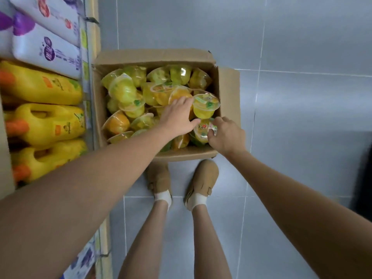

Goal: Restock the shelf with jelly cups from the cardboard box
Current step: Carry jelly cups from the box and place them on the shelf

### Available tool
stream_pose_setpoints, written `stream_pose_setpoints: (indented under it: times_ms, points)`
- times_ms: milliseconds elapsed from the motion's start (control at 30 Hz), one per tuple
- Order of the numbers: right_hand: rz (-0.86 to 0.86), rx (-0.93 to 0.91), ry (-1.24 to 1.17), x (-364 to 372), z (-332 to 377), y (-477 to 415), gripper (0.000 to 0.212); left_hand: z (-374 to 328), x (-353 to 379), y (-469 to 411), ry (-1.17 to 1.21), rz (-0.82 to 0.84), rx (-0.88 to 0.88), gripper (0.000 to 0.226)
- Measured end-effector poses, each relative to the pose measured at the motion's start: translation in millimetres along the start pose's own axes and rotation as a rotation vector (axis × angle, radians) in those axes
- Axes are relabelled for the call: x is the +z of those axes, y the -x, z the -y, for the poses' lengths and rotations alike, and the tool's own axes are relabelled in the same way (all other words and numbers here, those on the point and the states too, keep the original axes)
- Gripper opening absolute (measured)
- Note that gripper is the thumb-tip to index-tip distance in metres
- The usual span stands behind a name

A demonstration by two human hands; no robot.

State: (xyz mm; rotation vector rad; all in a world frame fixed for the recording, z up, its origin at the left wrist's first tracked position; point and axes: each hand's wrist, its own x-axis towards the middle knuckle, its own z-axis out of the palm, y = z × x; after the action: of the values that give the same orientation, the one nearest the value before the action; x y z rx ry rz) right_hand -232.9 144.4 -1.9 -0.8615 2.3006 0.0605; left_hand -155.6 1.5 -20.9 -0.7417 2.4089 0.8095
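Note:
An open cardboard box [153, 57] stands on the floor beside the shelf, filled with several yellow and orange jelly cups [122, 91]. My left hand [177, 115] reaches into the box's right side, fingers and thumb closed around an upright yellow jelly cup [205, 107]. My right hand [227, 135] is at the near right corner, fingers wrapped over another jelly cup [203, 131] that lies on its side.
The shelf [92, 57] runs along the left, holding yellow jugs with orange caps [44, 125] and white packs with purple print [46, 51]. My feet in tan shoes [201, 180] stand right behind the box on the grey tiled floor [302, 97].

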Motion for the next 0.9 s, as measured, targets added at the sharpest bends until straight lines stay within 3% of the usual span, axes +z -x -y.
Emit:
stream_pose_setpoints:
  times_ms: [133, 233, 367, 633, 900]
  points:
    - [0.031, -0.091, -0.004, 26, -17, -10, 0.042, -2, 17, -38, -0.079, 0.013, 0.038, 0.080]
    - [0.110, -0.170, 0.029, 43, -26, -21, 0.061, -2, 24, -60, -0.193, 0.040, 0.046, 0.084]
    - [0.080, -0.200, 0.058, 58, -27, -32, 0.081, -4, 33, -72, -0.202, 0.072, 0.046, 0.087]
    - [0.046, -0.136, 0.016, 62, -23, -35, 0.078, 1, 25, -57, 0.069, -0.068, 0.096, 0.083]
    - [0.073, -0.008, -0.162, 17, -18, 0, 0.072, -1, -15, -1, 0.229, -0.081, -0.019, 0.079]
